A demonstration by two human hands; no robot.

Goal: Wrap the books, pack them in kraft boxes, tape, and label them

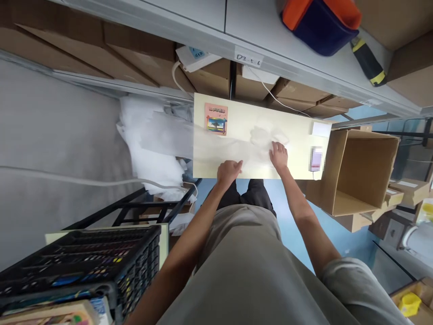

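A strip of translucent white wrapping sheet runs from a white pile at the left onto the pale yellow table. My left hand is closed on the sheet's near edge, close to the table's front edge. Further right, my right hand pinches the crumpled end of the sheet, with its fingers pointing away from me. A pink booklet with a tree picture lies at the table's back left, its lower part near the sheet.
An open cardboard box stands right of the table. A purple-screened phone and a white box lie at the table's right end. A black crate is at the lower left. A shelf edge crosses above.
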